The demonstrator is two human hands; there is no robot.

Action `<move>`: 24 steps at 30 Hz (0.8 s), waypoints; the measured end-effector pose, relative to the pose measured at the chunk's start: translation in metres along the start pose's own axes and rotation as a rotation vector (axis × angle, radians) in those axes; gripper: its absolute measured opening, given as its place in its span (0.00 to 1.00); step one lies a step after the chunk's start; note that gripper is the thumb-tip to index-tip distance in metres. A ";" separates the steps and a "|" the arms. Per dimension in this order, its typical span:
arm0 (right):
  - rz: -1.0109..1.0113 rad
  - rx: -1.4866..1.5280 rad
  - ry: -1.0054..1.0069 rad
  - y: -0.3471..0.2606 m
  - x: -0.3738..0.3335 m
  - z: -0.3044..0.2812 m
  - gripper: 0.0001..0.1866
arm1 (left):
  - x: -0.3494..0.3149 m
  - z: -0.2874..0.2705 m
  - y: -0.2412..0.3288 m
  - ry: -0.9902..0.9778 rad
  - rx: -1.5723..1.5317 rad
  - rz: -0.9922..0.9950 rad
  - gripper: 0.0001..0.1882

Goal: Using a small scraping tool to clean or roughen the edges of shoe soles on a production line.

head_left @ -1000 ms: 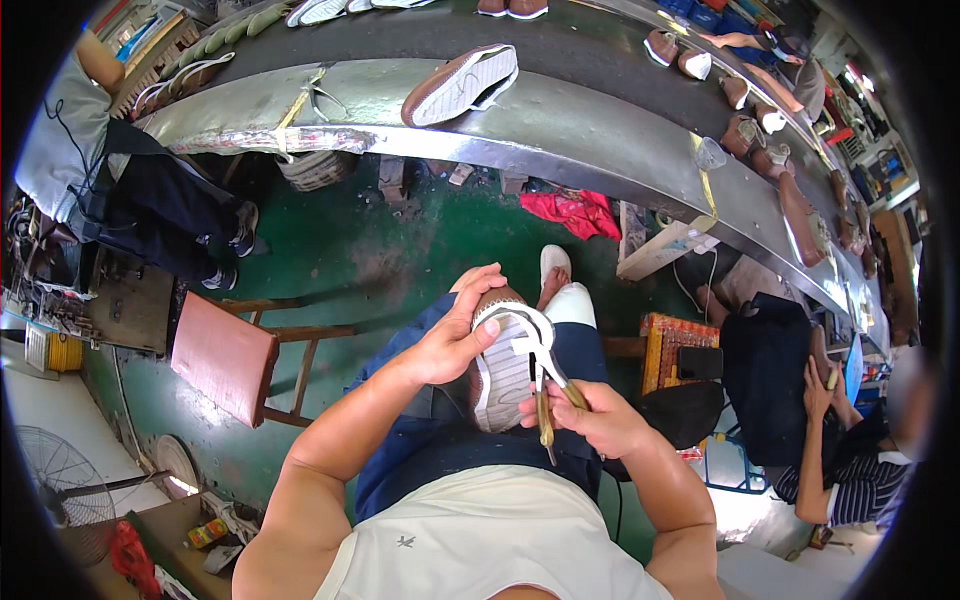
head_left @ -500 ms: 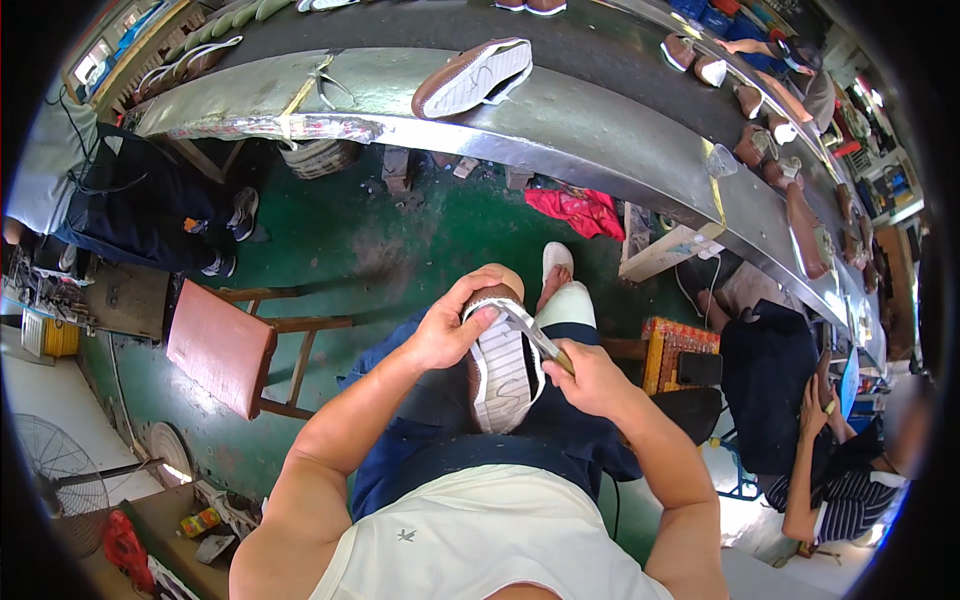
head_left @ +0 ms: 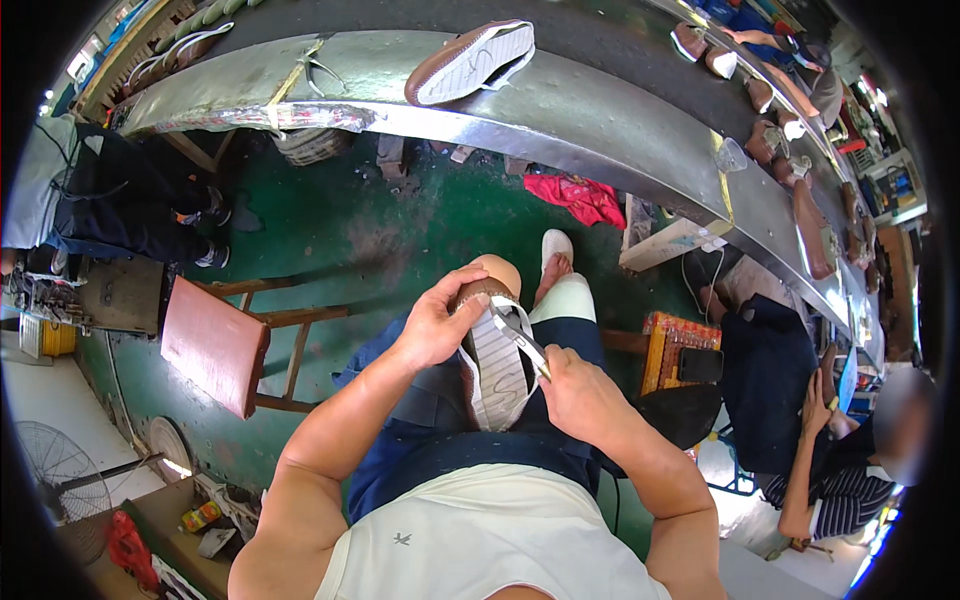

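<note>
A brown shoe [head_left: 497, 378] rests across my lap with its pale, striped underside up and a loose white edging around it. My left hand [head_left: 441, 322] grips its far end, with the thumb pressed on the edge. My right hand [head_left: 580, 394] is closed around a slim metal hand tool [head_left: 522, 341]. The tool's far end lies against the white edging near my left thumb; its exact kind is not clear. On the bench ahead lies a similar brown shoe [head_left: 472, 64] on its side, its pale underside facing me.
A long metal-edged bench [head_left: 600, 125] runs across the front, with scissors [head_left: 322, 78] and more shoes. A pink-topped stool [head_left: 215, 345] stands left, an orange woven seat [head_left: 680, 350] right. One person [head_left: 120, 200] stands left; another [head_left: 850, 470] sits right. Red cloth [head_left: 575, 200] lies under the bench.
My right hand and the tool have moved slightly left and down, and the hand has turned over the handle. My left hand and the shoe's far end have shifted slightly left.
</note>
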State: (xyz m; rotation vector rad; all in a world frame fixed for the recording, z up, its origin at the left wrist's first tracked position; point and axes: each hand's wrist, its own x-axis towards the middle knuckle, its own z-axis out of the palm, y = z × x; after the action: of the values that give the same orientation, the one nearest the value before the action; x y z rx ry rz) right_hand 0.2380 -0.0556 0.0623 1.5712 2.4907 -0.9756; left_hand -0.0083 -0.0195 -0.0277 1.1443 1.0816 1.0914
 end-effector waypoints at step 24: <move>-0.080 0.374 0.243 0.008 0.046 0.007 0.25 | -0.014 -0.016 -0.001 0.001 0.081 0.013 0.29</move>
State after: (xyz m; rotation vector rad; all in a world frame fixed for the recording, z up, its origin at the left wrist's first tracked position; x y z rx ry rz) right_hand 0.2206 -0.0201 0.0365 1.7968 2.6661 -1.4119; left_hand -0.0255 -0.0309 -0.0292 1.2159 1.1292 1.0667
